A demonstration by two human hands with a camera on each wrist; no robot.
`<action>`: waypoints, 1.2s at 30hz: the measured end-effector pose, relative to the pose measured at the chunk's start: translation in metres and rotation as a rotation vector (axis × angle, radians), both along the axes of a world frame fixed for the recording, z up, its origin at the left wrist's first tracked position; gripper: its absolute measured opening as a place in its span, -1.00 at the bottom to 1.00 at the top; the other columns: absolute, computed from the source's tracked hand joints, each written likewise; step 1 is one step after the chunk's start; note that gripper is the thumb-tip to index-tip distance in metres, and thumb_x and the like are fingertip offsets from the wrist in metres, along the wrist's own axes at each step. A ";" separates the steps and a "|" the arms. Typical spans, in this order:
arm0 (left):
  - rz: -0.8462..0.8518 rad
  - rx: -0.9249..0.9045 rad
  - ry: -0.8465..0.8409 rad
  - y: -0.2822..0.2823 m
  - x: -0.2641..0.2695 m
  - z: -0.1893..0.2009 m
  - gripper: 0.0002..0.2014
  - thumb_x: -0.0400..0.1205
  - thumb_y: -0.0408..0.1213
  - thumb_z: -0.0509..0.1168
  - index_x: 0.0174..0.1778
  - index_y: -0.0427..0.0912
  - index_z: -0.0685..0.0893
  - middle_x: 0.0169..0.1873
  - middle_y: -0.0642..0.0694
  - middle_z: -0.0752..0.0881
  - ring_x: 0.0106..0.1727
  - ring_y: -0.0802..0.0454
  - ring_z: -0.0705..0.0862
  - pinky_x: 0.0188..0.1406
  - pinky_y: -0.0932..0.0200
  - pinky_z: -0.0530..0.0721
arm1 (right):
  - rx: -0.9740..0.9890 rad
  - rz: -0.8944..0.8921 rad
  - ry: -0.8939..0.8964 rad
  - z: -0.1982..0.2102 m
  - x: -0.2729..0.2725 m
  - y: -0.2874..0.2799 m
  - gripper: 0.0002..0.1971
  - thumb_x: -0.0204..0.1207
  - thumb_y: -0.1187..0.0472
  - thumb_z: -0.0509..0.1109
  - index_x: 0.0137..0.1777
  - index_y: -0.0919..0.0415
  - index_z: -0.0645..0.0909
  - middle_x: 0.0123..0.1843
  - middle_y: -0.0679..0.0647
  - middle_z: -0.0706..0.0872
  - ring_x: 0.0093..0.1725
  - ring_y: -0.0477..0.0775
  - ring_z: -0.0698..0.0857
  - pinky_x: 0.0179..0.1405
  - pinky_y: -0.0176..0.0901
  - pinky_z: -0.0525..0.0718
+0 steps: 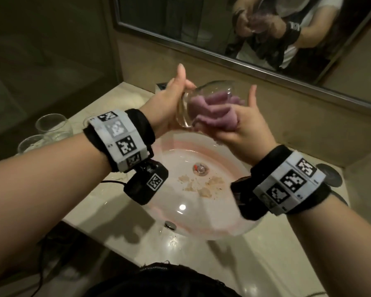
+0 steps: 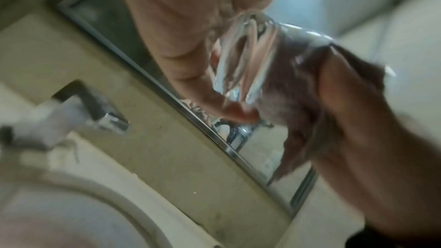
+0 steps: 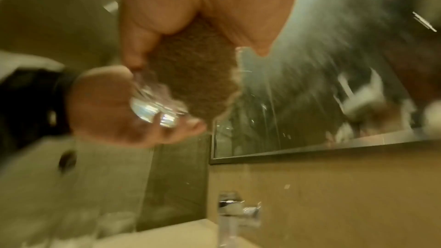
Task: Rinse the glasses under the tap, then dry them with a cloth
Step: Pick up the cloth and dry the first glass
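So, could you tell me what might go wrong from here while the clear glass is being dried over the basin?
The left hand holds the clear stemless glass tilted over the hard sink basin; a slip could break it. The right hand stuffs the purple cloth inside; hard twisting might crack the wall. Two other clear glasses stand near the counter's left edge, where an elbow could knock them.

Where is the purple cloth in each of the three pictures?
Head: purple cloth stuffed into the glass, upper middle.
Left wrist: cloth right of centre, beside the glass.
Right wrist: cloth upper middle, looking brown.
Shared landmark: the mirror frame on the wall.
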State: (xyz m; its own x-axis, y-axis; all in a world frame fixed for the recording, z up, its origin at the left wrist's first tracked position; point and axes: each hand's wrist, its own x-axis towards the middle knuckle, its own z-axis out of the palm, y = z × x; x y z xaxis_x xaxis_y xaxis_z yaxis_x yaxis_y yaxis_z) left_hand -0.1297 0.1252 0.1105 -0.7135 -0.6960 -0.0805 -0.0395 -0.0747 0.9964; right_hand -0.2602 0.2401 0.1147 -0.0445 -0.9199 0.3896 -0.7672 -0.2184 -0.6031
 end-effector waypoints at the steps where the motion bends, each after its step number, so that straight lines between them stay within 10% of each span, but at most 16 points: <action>1: -0.049 0.148 -0.042 -0.001 0.002 0.001 -0.22 0.61 0.37 -0.28 0.30 -0.18 0.53 0.11 -0.25 0.72 0.02 -0.09 0.75 -0.13 -0.03 0.76 | -0.040 0.024 0.172 0.001 -0.001 0.001 -0.86 0.45 -0.17 0.29 -0.03 -0.29 0.59 -0.11 -0.28 0.74 0.22 -0.27 0.61 0.58 0.05 -0.40; 6: -0.112 0.223 -0.248 0.005 0.009 0.002 -0.10 0.52 0.48 -0.31 0.15 -0.15 0.67 -0.34 -0.13 0.74 -0.43 0.08 0.65 -0.57 0.32 0.57 | -0.214 0.158 0.379 0.007 -0.001 0.005 -0.80 0.46 -0.02 0.36 0.08 -0.17 0.56 -0.17 -0.07 0.82 0.09 0.01 0.76 0.55 -0.03 -0.43; 11: -0.170 0.257 -0.185 0.008 0.007 0.000 -0.14 0.57 0.43 -0.18 0.27 -0.28 0.59 -0.31 -0.18 0.62 -0.50 0.08 0.53 -0.72 0.44 0.34 | -0.204 0.145 0.416 0.007 -0.002 0.009 -0.83 0.49 -0.02 0.35 0.08 -0.17 0.59 -0.18 -0.10 0.82 0.08 -0.02 0.77 0.55 0.20 -0.37; 15: -0.029 0.108 -0.087 0.017 -0.004 -0.003 -0.21 0.62 0.35 -0.10 0.24 -0.35 0.58 -0.33 -0.18 0.62 -0.52 0.03 0.53 -0.69 0.31 0.40 | -0.187 0.059 0.277 -0.001 -0.002 0.011 -0.89 0.47 -0.09 0.30 -0.07 -0.24 0.65 -0.18 -0.29 0.77 0.15 -0.23 0.68 0.56 -0.05 -0.42; 17: 0.065 -0.220 -0.122 0.025 -0.008 0.001 -0.38 0.65 0.27 -0.06 0.12 -0.26 0.53 -0.35 -0.10 0.60 -0.46 0.01 0.55 -0.58 0.22 0.46 | -0.036 0.036 -0.086 -0.006 -0.002 0.015 -0.91 0.47 -0.10 0.34 -0.22 -0.27 0.66 -0.27 -0.34 0.74 0.05 -0.33 0.67 0.62 0.11 -0.05; 19: 0.110 -0.600 -0.165 0.032 -0.011 0.008 -0.63 0.72 0.11 -0.04 0.03 -0.15 0.41 -0.34 0.01 0.55 -0.40 0.10 0.56 -0.50 0.26 0.51 | 0.052 0.013 -0.551 -0.002 0.000 0.022 -0.94 0.45 -0.02 0.46 -0.17 -0.10 0.74 -0.25 0.08 0.78 -0.20 0.01 0.75 0.07 0.13 0.69; 20: 0.107 -0.698 -0.167 0.034 -0.012 0.012 -0.70 0.73 0.05 -0.04 0.03 -0.12 0.38 -0.33 0.04 0.53 -0.39 0.15 0.56 -0.48 0.31 0.51 | 0.068 -0.018 -0.666 0.001 -0.001 0.023 -0.89 0.41 0.01 0.48 -0.15 -0.01 0.74 -0.24 0.27 0.75 -0.27 0.15 0.73 -0.22 0.02 0.75; 22: 0.069 -0.670 -0.150 0.034 -0.014 0.014 -0.74 0.74 0.01 -0.05 0.06 -0.11 0.35 -0.31 0.02 0.54 -0.37 0.15 0.57 -0.44 0.31 0.58 | 0.052 -0.060 -0.582 0.004 -0.005 0.024 -0.85 0.39 -0.02 0.51 -0.13 0.02 0.73 -0.34 0.14 0.75 -0.34 0.02 0.74 0.01 0.07 0.71; 24: -0.002 -0.389 -0.095 0.030 -0.014 0.013 -0.70 0.74 0.06 -0.08 0.12 -0.09 0.36 -0.17 -0.10 0.62 -0.22 0.00 0.67 -0.24 0.12 0.74 | -0.002 -0.024 -0.289 0.002 -0.015 0.020 -0.93 0.43 -0.12 0.40 -0.18 -0.25 0.71 -0.37 -0.23 0.74 -0.19 -0.30 0.72 0.51 0.38 0.13; 27: -0.126 0.120 -0.108 0.025 -0.009 0.013 -0.32 0.63 0.34 -0.24 0.15 -0.10 0.59 -0.03 -0.19 0.72 -0.14 -0.02 0.72 -0.19 0.10 0.74 | -0.073 0.041 0.086 0.000 -0.023 0.017 -0.96 0.44 -0.15 0.29 -0.18 -0.35 0.57 -0.13 -0.44 0.67 0.24 -0.39 0.56 0.59 0.08 -0.40; 31: -0.233 0.300 -0.160 0.025 -0.005 0.013 -0.20 0.59 0.40 -0.25 0.14 -0.20 0.62 -0.37 -0.17 0.61 -0.52 0.07 0.56 -0.70 0.44 0.37 | -0.267 0.170 0.346 0.006 -0.024 0.018 -0.83 0.45 0.03 0.39 -0.04 0.03 0.72 -0.20 -0.07 0.80 0.06 -0.20 0.66 0.56 -0.02 -0.41; 36: -0.168 0.257 -0.067 0.027 -0.008 0.014 -0.34 0.68 0.26 -0.16 -0.04 -0.27 0.60 -0.52 -0.15 0.59 -0.60 0.05 0.51 -0.81 0.45 0.28 | -0.259 0.110 0.405 0.012 -0.023 0.018 -0.78 0.46 0.00 0.37 -0.05 0.08 0.76 -0.23 -0.02 0.83 0.01 -0.03 0.76 0.52 0.31 -0.31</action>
